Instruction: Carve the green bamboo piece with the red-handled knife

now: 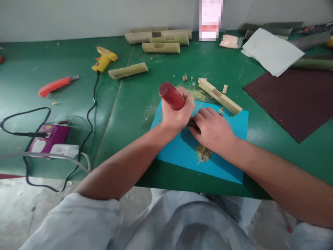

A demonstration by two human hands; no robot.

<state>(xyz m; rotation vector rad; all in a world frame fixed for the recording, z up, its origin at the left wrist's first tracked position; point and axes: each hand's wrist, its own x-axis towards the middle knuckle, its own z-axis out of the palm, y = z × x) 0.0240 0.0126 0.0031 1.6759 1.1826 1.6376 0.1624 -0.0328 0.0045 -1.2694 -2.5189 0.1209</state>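
My left hand is wrapped in a fist round the red wooden handle of a tool, whose working end is hidden under my hands. My right hand is closed down over a bamboo piece that lies on the blue mat; only its frayed near end shows. The two hands touch each other. Another bamboo piece with a cut slot lies just beyond my right hand, at the mat's far edge.
Bamboo chips and shavings litter the green table. Several bamboo tubes lie at the back, one nearer. A yellow glue gun, orange knife, purple box with cables sit left; white paper and brown sheet right.
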